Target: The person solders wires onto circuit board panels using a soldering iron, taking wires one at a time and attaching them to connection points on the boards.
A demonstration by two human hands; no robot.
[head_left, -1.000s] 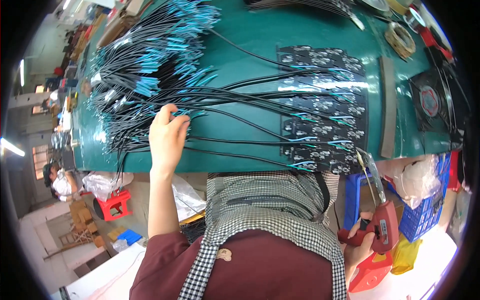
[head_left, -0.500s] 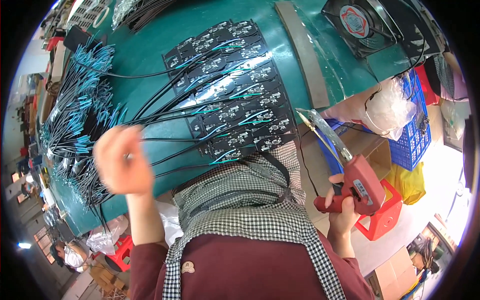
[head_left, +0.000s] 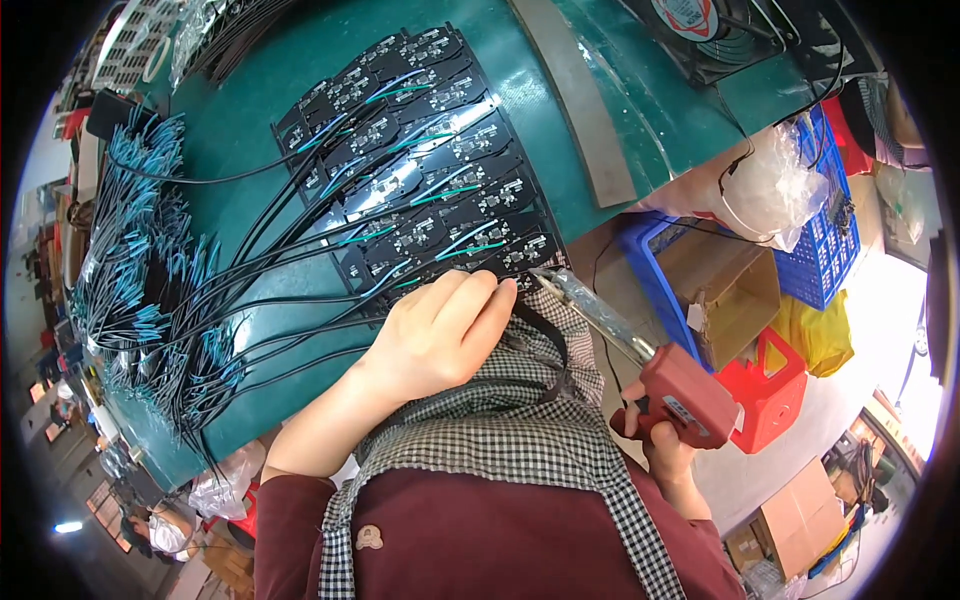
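Note:
A panel of black circuit boards [head_left: 415,225] lies on the green table, with thin blue and green wire ends running across it from black cables [head_left: 250,240]. Over the panel's near edge is my left hand [head_left: 435,335], its fingers curled together; whatever they pinch is hidden beneath them. My right hand [head_left: 662,448] is wrapped round the grip of a red soldering gun [head_left: 690,392]. The gun's long metal barrel points up and left, and its tip is at the panel's near right corner, just beside my left fingertips.
A large heap of black cables with blue ends [head_left: 150,230] covers the table's left side. A grey strip [head_left: 575,100] and a fan [head_left: 705,25] lie beyond the panel. To the right are a blue crate [head_left: 825,240], an open cardboard box [head_left: 735,300] and a red stool [head_left: 765,390].
My left hand has moved right, from near the cable heap to the panel's near edge, and closed. The soldering gun has swung left and down, bringing its tip to the panel's corner.

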